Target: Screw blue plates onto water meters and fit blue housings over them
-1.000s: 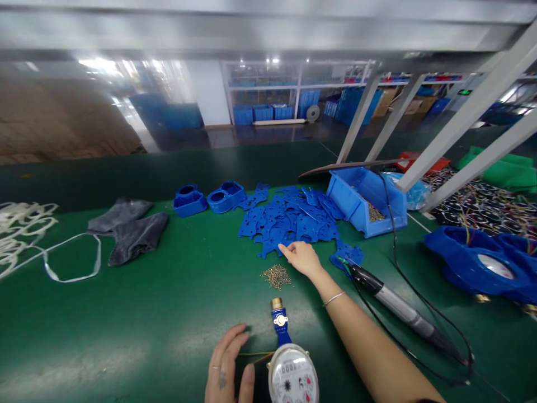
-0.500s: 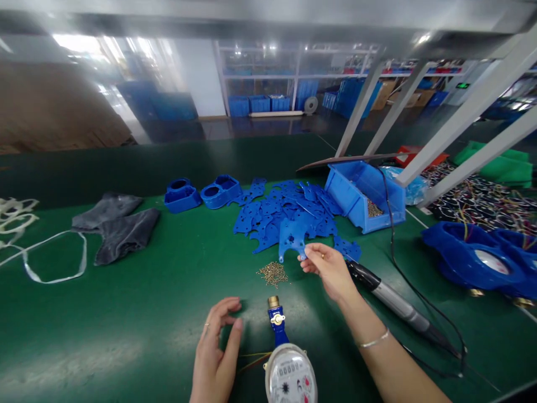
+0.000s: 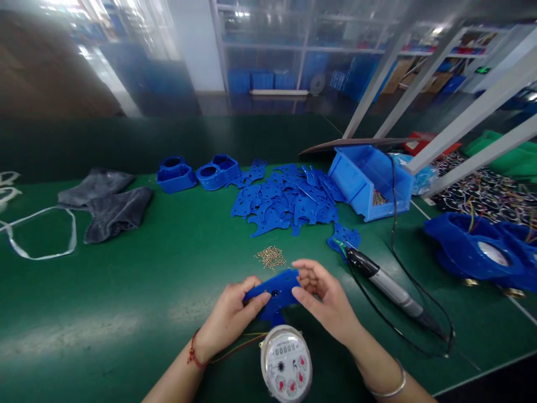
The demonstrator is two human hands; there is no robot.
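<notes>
1. The left hand (image 3: 229, 313) pinches the left end of a thin, flat blue plate (image 3: 279, 285) between thumb and fingers; the plate is tilted, smooth plastic-looking, and pierced with holes.
2. The right hand (image 3: 329, 302) is loosely cupped at the plate's right edge, its thumb apart from the curled fingers; whether it touches the plate is hard to tell.
3. The plate is above the blue neck of a round meter (image 3: 287, 361), whose glossy, clear face shows a row of digits and small red-marked dials. Thin wires run out to its left.
4. Just beyond the plate lies a loose heap of tiny, brassy screws (image 3: 272, 257) on the smooth green tabletop (image 3: 146, 280).
5. Farther back, flat, holed blue plates (image 3: 285, 198) overlap in a pile beside an open-fronted blue bin (image 3: 369, 179).
6. To the right lies a cylindrical black-and-grey screwdriver (image 3: 390, 291); far left, soft, crumpled grey cloth (image 3: 119, 207).
</notes>
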